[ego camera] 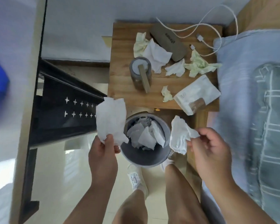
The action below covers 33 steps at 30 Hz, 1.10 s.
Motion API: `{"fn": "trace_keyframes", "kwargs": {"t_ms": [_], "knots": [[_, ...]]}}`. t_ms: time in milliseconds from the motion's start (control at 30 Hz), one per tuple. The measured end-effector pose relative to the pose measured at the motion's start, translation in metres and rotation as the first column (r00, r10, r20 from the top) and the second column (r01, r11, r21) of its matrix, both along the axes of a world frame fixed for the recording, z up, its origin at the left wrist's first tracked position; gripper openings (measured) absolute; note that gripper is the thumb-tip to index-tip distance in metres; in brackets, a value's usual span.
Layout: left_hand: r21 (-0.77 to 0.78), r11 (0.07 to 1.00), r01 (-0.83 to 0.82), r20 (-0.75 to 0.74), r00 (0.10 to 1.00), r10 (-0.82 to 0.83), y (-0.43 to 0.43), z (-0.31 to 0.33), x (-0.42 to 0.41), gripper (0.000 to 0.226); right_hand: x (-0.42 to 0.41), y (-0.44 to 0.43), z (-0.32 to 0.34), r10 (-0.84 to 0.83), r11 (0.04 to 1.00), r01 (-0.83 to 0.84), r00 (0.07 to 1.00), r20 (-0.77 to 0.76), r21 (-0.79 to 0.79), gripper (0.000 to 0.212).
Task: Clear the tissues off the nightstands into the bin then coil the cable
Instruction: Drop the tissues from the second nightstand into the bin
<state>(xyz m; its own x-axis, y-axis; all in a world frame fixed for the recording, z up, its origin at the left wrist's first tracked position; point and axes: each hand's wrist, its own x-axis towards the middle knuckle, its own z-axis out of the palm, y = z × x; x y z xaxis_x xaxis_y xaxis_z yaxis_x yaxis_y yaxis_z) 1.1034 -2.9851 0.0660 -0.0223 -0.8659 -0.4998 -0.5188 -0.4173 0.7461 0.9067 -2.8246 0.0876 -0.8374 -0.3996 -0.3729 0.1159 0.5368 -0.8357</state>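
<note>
My left hand (pixel 103 152) pinches a white tissue (pixel 111 119) just left of the grey bin (pixel 145 160). My right hand (pixel 208 147) grips a crumpled white tissue (pixel 179 136) beside the bin's right rim. The bin stands on the floor in front of the wooden nightstand (pixel 120 88) and holds several white tissues. More white and pale-green tissues lie on the nightstand, such as a white one (pixel 157 55) and a green one (pixel 199 63). A white cable (pixel 217 28) loops across the nightstand's far right corner.
On the nightstand stand a grey jar with a stick (pixel 141 73), a grey case (pixel 170 41) and a white tissue pack (pixel 197 94). A bed with a blue cover (pixel 252 110) is on the right. A black metal rack (pixel 63 107) is on the left.
</note>
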Motion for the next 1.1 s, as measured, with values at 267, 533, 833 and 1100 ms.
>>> {"fn": "trace_keyframes", "kwargs": {"t_ms": [267,533,833,1100], "knots": [[0.398,0.909,0.121,0.097,0.980,-0.173,0.047,-0.097,0.022,0.019,0.047,0.014,-0.121,0.248,0.869,-0.286,0.958,0.145,0.404,0.020],[0.601,0.782,0.166,-0.021,0.981,-0.192,0.047,-0.153,0.035,0.029,0.056,0.007,-0.182,0.294,0.802,-0.425,0.893,0.341,0.420,0.045],[0.410,0.911,0.029,-0.049,0.999,-0.009,0.037,-0.125,0.018,0.024,0.042,-0.002,-0.132,0.207,0.933,-0.257,0.956,0.208,0.251,0.031],[0.117,0.992,-0.055,-0.224,0.971,0.080,-0.031,-0.059,-0.053,0.023,-0.022,-0.052,-0.037,0.093,0.992,-0.094,0.995,-0.024,-0.082,0.015]]}}
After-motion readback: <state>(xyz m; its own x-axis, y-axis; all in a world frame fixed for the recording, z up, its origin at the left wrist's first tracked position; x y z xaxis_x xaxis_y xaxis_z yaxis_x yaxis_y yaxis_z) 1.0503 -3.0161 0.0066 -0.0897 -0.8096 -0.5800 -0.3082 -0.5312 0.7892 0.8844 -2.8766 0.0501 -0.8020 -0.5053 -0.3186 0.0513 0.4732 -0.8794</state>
